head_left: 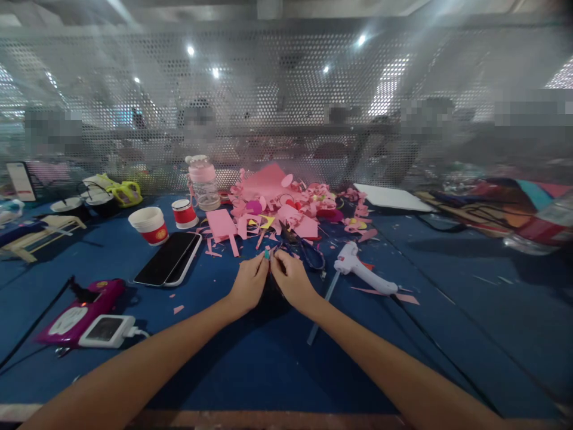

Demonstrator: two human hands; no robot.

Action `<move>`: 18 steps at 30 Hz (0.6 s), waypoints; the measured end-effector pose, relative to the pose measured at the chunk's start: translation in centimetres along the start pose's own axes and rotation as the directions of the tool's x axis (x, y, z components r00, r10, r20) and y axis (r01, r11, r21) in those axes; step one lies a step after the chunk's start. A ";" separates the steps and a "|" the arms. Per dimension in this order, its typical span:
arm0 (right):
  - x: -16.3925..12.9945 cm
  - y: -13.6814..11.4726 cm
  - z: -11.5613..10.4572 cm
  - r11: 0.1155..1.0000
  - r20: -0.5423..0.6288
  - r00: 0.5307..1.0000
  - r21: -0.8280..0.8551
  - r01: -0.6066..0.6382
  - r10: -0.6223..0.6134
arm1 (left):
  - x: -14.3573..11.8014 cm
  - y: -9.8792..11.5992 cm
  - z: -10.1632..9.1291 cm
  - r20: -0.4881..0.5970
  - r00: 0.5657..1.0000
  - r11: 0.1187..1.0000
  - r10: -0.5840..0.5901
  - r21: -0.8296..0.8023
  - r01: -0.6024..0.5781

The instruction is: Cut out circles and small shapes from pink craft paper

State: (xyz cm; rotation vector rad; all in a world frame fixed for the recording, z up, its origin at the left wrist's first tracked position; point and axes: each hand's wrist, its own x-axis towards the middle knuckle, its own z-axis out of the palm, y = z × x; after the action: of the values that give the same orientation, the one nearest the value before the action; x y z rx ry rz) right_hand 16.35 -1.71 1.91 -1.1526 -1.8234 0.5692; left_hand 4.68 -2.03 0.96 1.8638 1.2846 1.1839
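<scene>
My left hand point(249, 279) and my right hand point(293, 282) meet over the middle of the table, both with fingers closed in a pinch. A small teal piece point(267, 254) shows at the left fingertips. Whatever the right fingers hold is hidden. Below the hands, between the wrists, is a dark shape point(271, 294) that I cannot make out. Just past my right hand lie scissors with dark blue handles point(313, 258). A white hot glue gun point(367, 272) rests on its side to the right, a clear glue stick point(330, 294) sticking out of its back.
Pink paper scraps point(268, 188) are heaped at the back. Leftward are a phone point(166, 260), paper cups point(148, 224), a pink-lidded bottle point(205, 185) and a purple power strip point(85, 310) with a white charger point(106, 330). A perforated metal screen point(277, 89) stands behind the blue table point(250, 376).
</scene>
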 end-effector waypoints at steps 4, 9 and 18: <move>-0.1 0.0 0.2 1.000 -0.028 1.000 -0.005 -0.004 0.004 | 0.0 0.2 0.0 -0.021 1.000 0.998 0.011 0.057 -0.010; -0.3 0.1 0.4 1.000 -0.038 0.999 -0.017 -0.001 0.000 | -0.1 0.4 -0.1 -0.046 0.999 0.999 0.015 0.029 -0.014; 0.3 0.2 0.0 0.967 0.092 0.987 0.207 -0.146 0.129 | 0.8 -0.3 -0.2 0.130 0.972 0.919 -0.196 -0.322 0.228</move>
State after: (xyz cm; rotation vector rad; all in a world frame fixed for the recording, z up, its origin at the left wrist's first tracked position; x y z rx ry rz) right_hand 16.46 -1.37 1.87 -1.1293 -1.7079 0.8797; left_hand 4.49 -1.20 1.04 1.4768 1.1201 1.1045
